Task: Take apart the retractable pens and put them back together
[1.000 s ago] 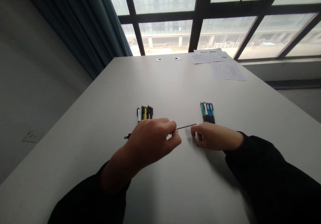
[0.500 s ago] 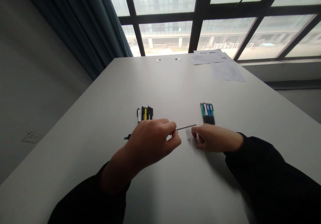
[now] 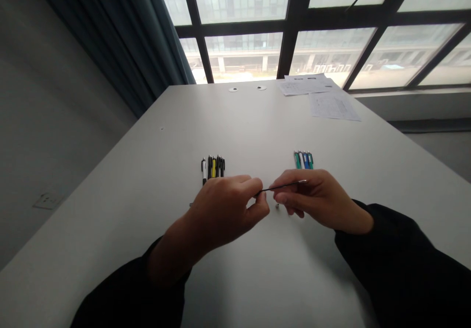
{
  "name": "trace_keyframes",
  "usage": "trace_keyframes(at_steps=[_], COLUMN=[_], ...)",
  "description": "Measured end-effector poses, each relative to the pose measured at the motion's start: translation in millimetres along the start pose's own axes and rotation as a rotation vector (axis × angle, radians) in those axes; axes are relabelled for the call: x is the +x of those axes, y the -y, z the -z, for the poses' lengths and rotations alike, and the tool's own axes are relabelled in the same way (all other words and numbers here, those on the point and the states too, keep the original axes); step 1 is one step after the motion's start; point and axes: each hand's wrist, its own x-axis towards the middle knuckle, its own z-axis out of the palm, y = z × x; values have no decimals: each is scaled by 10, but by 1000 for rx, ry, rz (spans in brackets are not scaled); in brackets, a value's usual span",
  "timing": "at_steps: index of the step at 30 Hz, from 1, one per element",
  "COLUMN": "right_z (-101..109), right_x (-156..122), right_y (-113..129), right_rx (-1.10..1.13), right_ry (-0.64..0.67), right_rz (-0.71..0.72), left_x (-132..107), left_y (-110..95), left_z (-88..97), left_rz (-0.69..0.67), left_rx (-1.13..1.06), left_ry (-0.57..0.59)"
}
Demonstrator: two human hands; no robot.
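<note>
My left hand (image 3: 224, 210) is closed in a pinch on the left end of a thin dark pen refill (image 3: 285, 186). My right hand (image 3: 316, 198) is lifted off the table, its fingers closed around the same refill near its middle. A tiny silvery part (image 3: 277, 205) lies on the white table (image 3: 257, 122) just below the hands. A dark pen piece pokes out left of my left wrist at the table. Behind my left hand lies a row of black, yellow and white pens (image 3: 212, 167). Behind my right hand lies a row of green, blue and white pens (image 3: 303, 159).
Printed paper sheets (image 3: 331, 103) lie at the table's far right. Two round cable grommets (image 3: 233, 89) sit near the far edge. A dark curtain (image 3: 121, 38) hangs at the left of the large window. A wall socket (image 3: 46, 200) is low on the left wall.
My right hand has risen from the table and closed on the refill. The refill's tip has shifted right. My left hand has barely moved.
</note>
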Motion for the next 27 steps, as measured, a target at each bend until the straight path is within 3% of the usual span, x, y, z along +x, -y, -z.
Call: trace_keyframes(at_steps=[3,7,13,16,19,21,27], right_z=[-28,-47,93,217,246,226,268], right_x=[-17,-17,3,12,-61,-172,-592], right_y=[-45,-69,44,-8,-179,-322,-600], right_rx=[155,206,243,-39,-588,-845,-992], right_ry=[-74,-108,-418,-304,-126,-80,-33], right_rz=[49,104,176,31,-194,-267,-374], left_x=[-7,-2,27,56,88,106,184], left_y=[-25,-32,8,58,105,125,139], left_z=[14,25,2,-57,-131,-171,-388], left_rz=[-22,-45,27,91,129,150,197], left_rx=[-54,-68,-50,-55,-92,-119,-194], left_ry=[-22,-22,87,129,112,111,209])
